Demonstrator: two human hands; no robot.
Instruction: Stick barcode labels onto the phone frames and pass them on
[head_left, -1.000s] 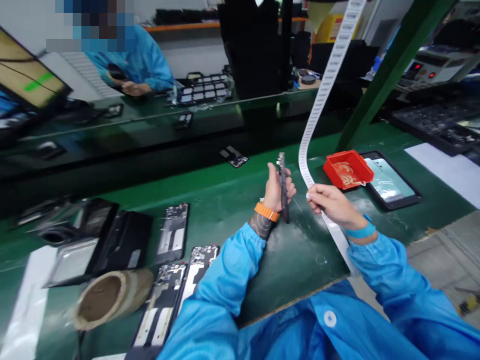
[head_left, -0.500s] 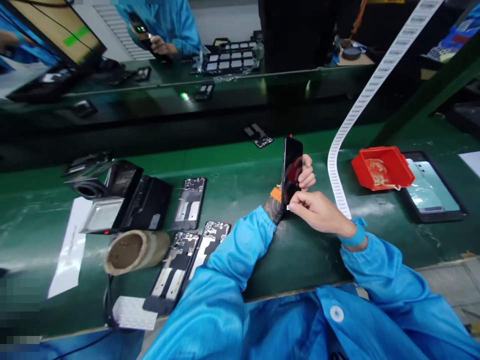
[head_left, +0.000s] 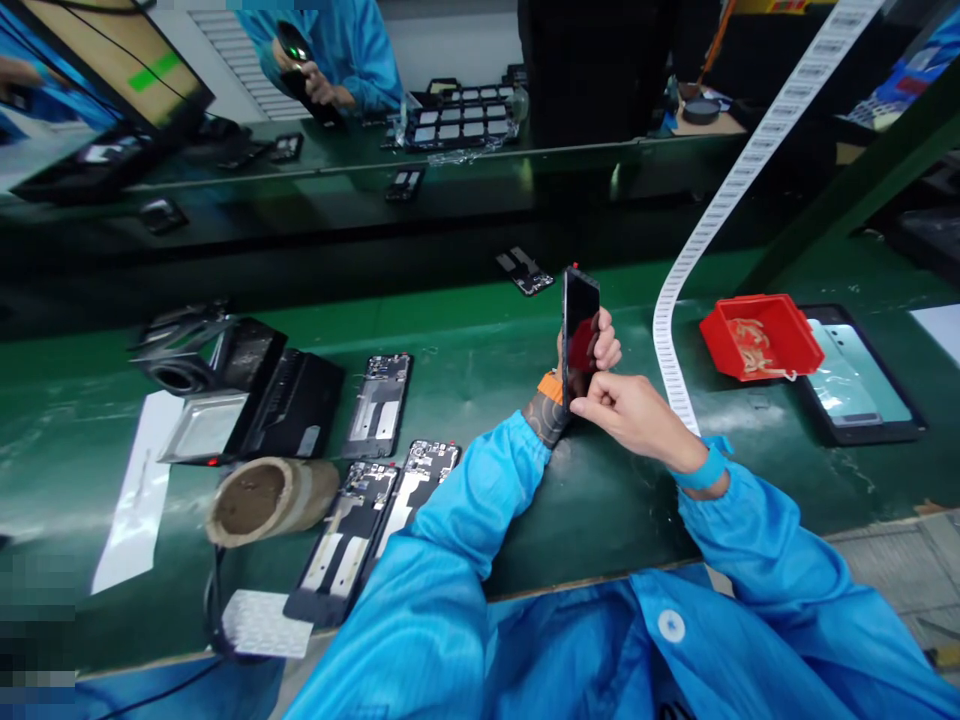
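Observation:
My left hand (head_left: 604, 346) holds a dark phone (head_left: 580, 328) upright above the green bench, its glossy face turned toward me. Only the fingers of that hand show past the phone's right edge; an orange band sits on the wrist. My right hand (head_left: 628, 411) is closed, its fingertips pressed against the phone's lower right edge, and whether a small label is under them I cannot tell. A white strip of labels (head_left: 701, 238) hangs from the upper right down to the bench just right of both hands.
Three open phone frames (head_left: 377, 403) lie left of my arms, beside a brown tape roll (head_left: 264, 497) and a black fixture (head_left: 247, 390). A red bin (head_left: 759, 334) and a black tray (head_left: 862, 375) sit at right. A person in blue works across the conveyor (head_left: 450, 215).
The phone has turned from edge-on to face me. My right hand left the label strip and came to the phone's lower edge, fingertips now against it.

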